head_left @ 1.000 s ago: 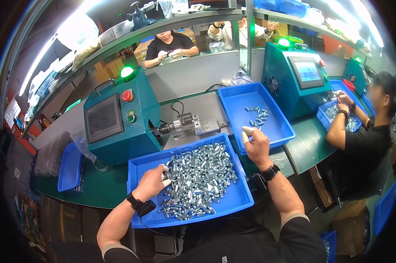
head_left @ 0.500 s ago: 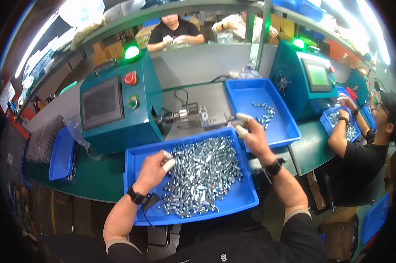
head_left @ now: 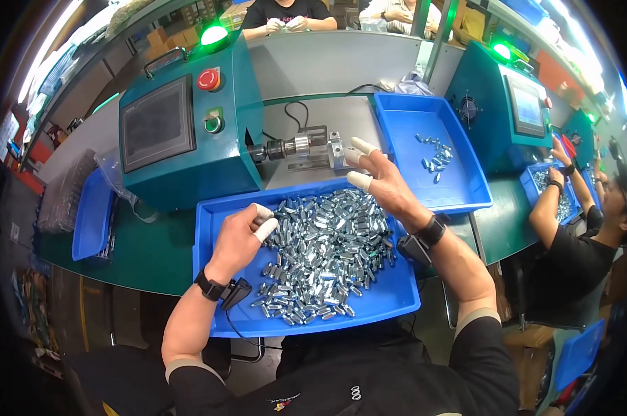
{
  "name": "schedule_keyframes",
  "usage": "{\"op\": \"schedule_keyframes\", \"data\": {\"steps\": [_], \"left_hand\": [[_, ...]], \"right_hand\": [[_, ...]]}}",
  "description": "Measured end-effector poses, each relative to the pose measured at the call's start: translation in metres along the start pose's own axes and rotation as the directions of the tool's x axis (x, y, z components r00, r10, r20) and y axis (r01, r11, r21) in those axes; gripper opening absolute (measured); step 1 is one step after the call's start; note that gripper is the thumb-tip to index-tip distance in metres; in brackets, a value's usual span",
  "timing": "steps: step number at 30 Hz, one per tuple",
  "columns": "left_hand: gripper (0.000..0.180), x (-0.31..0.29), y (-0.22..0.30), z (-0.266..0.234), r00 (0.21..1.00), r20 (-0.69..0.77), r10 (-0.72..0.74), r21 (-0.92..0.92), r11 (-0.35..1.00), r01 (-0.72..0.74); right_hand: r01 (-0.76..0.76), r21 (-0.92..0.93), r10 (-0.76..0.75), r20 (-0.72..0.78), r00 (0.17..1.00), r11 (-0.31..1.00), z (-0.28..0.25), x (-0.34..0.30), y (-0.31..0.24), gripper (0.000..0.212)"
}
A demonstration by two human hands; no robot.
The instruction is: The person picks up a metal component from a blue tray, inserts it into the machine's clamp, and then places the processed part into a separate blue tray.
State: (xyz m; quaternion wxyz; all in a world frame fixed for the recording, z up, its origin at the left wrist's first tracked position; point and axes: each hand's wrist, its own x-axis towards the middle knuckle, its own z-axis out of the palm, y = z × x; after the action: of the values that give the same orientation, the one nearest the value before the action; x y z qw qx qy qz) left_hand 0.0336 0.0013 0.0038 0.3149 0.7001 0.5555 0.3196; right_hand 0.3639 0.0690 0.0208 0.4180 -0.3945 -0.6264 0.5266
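My left hand (head_left: pixel 237 239) hovers at the left edge of a heap of small shiny metal cylinders (head_left: pixel 327 249), its covered fingertips drawn together. Whether a piece sits in that pinch cannot be seen. The heap lies in a blue tray (head_left: pixel 390 308) in front of me. Over the tray's far right corner, my right hand (head_left: pixel 390 184) has its fingers spread, white cots on the tips. Those fingertips are beside the metal clamping fixture (head_left: pixel 336 150), which lines up with the spindle (head_left: pixel 286 147) of a green machine (head_left: pixel 182 132).
A second blue tray (head_left: pixel 459 187) at the right holds several loose cylinders (head_left: pixel 435 154). Another blue tray (head_left: pixel 91 218) stands at the left. A co-worker (head_left: pixel 570 236) sits at the right beside another green machine (head_left: pixel 497 111); other people are behind the partition (head_left: pixel 334 62).
My right hand has moved away from the right tray's edge toward the fixture, and its fingers have spread. My left hand stays by the heap. The whole view has shifted a little.
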Motion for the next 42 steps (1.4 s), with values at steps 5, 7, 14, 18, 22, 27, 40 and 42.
{"op": "schedule_keyframes", "data": {"steps": [5,7,14,18,22,27,40,42], "left_hand": [[0.016,0.001,0.001,-0.002,1.000,-0.007,0.016,-0.023,1.000,-0.016],[0.016,0.001,0.000,-0.001,1.000,-0.010,0.028,-0.034,0.999,-0.028],[0.016,0.002,0.001,-0.001,1.000,-0.011,0.021,-0.040,0.999,-0.022],[0.016,0.002,-0.001,-0.001,0.999,-0.023,0.040,-0.035,0.999,-0.041],[0.016,0.003,-0.004,-0.002,0.999,-0.016,0.042,-0.043,0.998,-0.043],[0.016,0.004,-0.004,-0.003,0.999,-0.003,0.036,-0.053,0.998,-0.036],[0.014,0.005,-0.008,-0.001,1.000,-0.003,0.018,-0.063,0.998,-0.018],[0.014,0.005,-0.009,-0.001,1.000,-0.005,0.013,-0.062,0.998,-0.013]], "right_hand": [[0.004,0.017,-0.004,0.001,1.000,1.000,0.005,0.002,-0.004,0.084],[-0.010,0.012,0.010,0.014,1.000,1.000,0.008,0.005,-0.007,0.084],[-0.050,0.025,0.049,0.039,0.998,0.998,0.014,0.011,-0.010,0.081],[-0.042,0.001,0.042,0.040,0.998,0.999,0.019,0.012,-0.015,0.080],[-0.039,-0.030,0.040,0.043,0.998,0.999,0.024,0.017,-0.017,0.078],[-0.022,-0.017,0.023,0.062,0.998,1.000,0.021,0.024,-0.010,0.076],[-0.054,0.035,0.051,0.082,0.995,0.998,0.018,0.021,-0.010,0.074],[-0.055,0.045,0.051,0.081,0.995,0.997,0.018,0.021,-0.008,0.074]]}}
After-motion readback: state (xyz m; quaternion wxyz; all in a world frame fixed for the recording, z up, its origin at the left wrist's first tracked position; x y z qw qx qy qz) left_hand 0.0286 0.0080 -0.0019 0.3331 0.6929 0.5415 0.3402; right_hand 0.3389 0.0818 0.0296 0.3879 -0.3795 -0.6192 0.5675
